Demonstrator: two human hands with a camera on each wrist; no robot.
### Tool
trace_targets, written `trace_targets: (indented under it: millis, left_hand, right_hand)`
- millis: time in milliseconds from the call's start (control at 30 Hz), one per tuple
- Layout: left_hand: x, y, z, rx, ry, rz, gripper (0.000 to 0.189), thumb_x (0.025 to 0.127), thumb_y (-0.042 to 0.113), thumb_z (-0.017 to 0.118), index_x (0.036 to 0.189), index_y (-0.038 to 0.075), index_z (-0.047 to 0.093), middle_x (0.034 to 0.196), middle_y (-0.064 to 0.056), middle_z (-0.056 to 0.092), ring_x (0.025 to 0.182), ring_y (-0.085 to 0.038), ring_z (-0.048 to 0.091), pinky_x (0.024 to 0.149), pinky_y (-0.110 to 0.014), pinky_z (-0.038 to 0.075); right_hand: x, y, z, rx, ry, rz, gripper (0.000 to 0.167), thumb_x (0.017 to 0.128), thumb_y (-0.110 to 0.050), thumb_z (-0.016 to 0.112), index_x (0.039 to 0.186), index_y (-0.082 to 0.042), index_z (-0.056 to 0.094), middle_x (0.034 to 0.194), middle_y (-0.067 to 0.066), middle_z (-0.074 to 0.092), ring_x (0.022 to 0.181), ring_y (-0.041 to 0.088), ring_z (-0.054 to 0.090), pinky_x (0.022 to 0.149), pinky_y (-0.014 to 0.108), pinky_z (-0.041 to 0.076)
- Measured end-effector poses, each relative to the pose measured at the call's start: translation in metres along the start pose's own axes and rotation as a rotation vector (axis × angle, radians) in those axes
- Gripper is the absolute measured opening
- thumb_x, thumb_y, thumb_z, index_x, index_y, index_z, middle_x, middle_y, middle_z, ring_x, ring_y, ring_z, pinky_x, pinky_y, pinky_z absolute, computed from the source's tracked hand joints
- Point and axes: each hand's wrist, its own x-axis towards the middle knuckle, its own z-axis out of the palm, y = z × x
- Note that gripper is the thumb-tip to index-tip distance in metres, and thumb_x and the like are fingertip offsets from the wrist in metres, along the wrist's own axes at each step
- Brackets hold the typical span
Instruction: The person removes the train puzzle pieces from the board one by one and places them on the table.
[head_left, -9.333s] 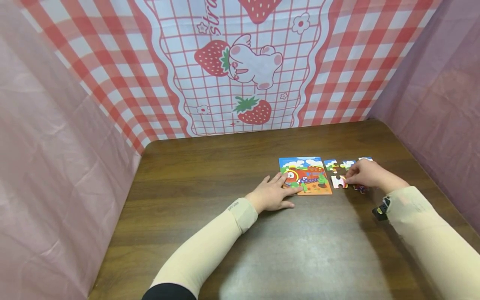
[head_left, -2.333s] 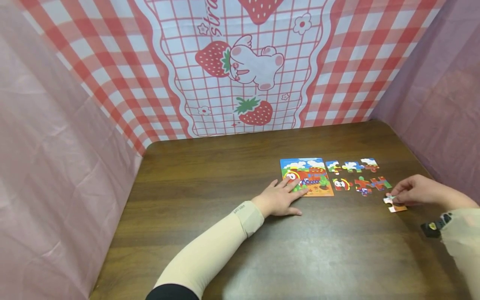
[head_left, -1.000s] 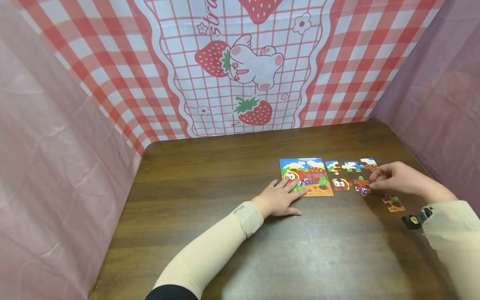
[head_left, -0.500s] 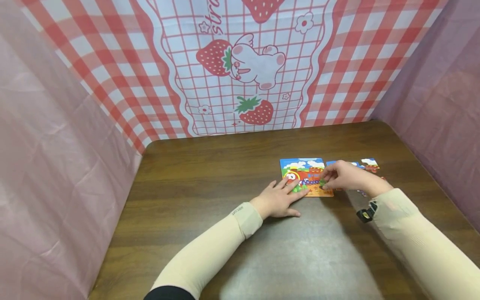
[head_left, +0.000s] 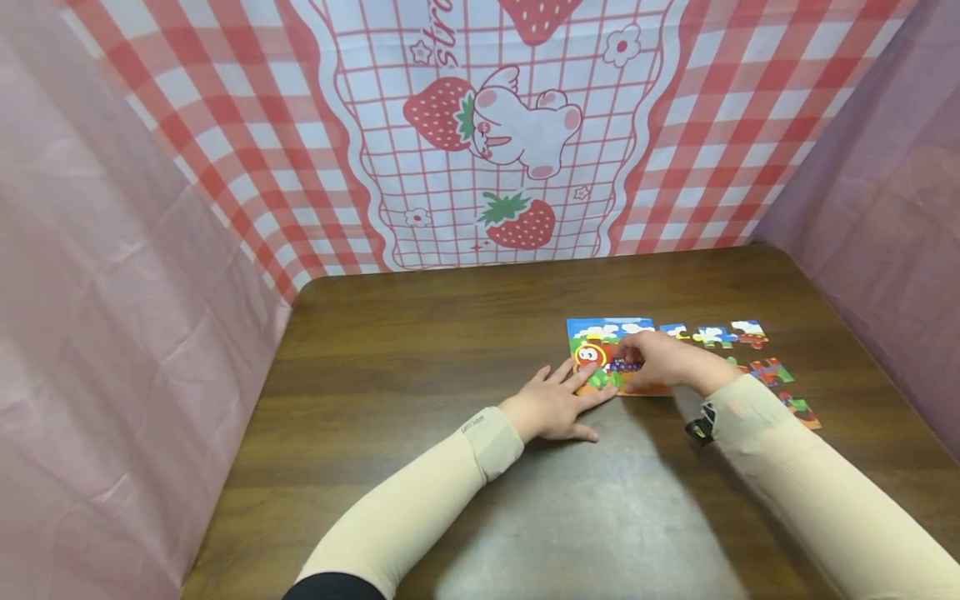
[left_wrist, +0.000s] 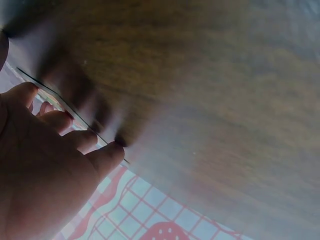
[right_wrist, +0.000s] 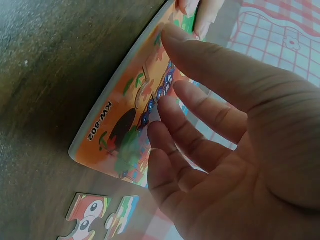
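Observation:
A jigsaw board point(head_left: 611, 323) with a cartoon train and an orange lower border lies on the table. My left hand point(head_left: 551, 404) rests with spread fingers on its lower left corner; the left wrist view shows these fingers point(left_wrist: 107, 155) along the board's edge. Over the board's right half is my right hand point(head_left: 663, 360), loosely curved. In the right wrist view, its thumb point(right_wrist: 200, 57) reaches the orange strip near a piece's cut outline, and the other fingertips are close to the train picture. Nothing shows between thumb and fingers. The hand hides part of the picture.
Several loose jigsaw pieces lie to the right of the board, among them a cloud piece point(head_left: 712, 336), a red piece point(head_left: 772, 371) and an orange-edged piece point(head_left: 801, 410). A piece with eyes point(right_wrist: 92, 207) lies next to the board. A strawberry-print cloth point(head_left: 517, 142) hangs behind the table.
My right hand laid the orange-edged piece on the table, passed over the loose pieces and moved left onto the board. More pieces lie out than earlier. My left hand stays on the board.

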Motion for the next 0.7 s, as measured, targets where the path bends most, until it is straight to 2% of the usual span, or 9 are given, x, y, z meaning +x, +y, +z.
trace_targets:
  millis: [200,400,533,700]
  left_hand:
    - [0.0025,0.0006,0.0013,0.008,0.0,0.004,0.075,0.097,0.074,0.038,0.16,0.051,0.005,0.17,0.002,-0.005,0.154,-0.03,0.001,0.117,-0.05,0.02]
    - [0.002,0.0,0.0015,0.008,0.008,0.007,0.075,0.097,0.074,0.039,0.16,0.051,0.006,0.17,0.002,-0.004,0.153,-0.03,0.003,0.117,-0.051,0.021]
    - [0.0024,0.0004,0.0015,0.007,0.008,0.006,0.075,0.097,0.073,0.039,0.16,0.052,0.006,0.17,0.002,-0.005,0.153,-0.03,0.003,0.117,-0.051,0.021]
    - [0.0024,0.0009,0.0008,0.004,0.005,0.007,0.075,0.097,0.073,0.04,0.16,0.052,0.005,0.17,0.002,-0.005,0.154,-0.03,0.003,0.117,-0.051,0.021]
  right_hand:
    - [-0.0003,0.0012,0.0,0.0,-0.007,0.018,0.038,0.071,-0.01,0.091,0.1,0.0,0.069,0.087,0.006,0.061,0.08,0.024,0.057,0.073,0.04,0.048]
    - [0.0022,0.0018,-0.0001,0.045,-0.001,0.028,0.036,0.07,-0.005,0.089,0.097,0.001,0.067,0.086,0.007,0.06,0.079,0.022,0.056,0.072,0.038,0.047]
    - [0.0027,0.0016,-0.0012,0.056,-0.014,0.049,0.033,0.073,-0.005,0.086,0.099,0.0,0.067,0.085,0.007,0.059,0.077,0.021,0.055,0.07,0.037,0.047]
    - [0.0023,0.0031,-0.0037,0.055,-0.034,0.062,0.018,0.081,-0.007,0.083,0.094,-0.003,0.071,0.081,0.003,0.061,0.073,0.019,0.055,0.067,0.037,0.047]
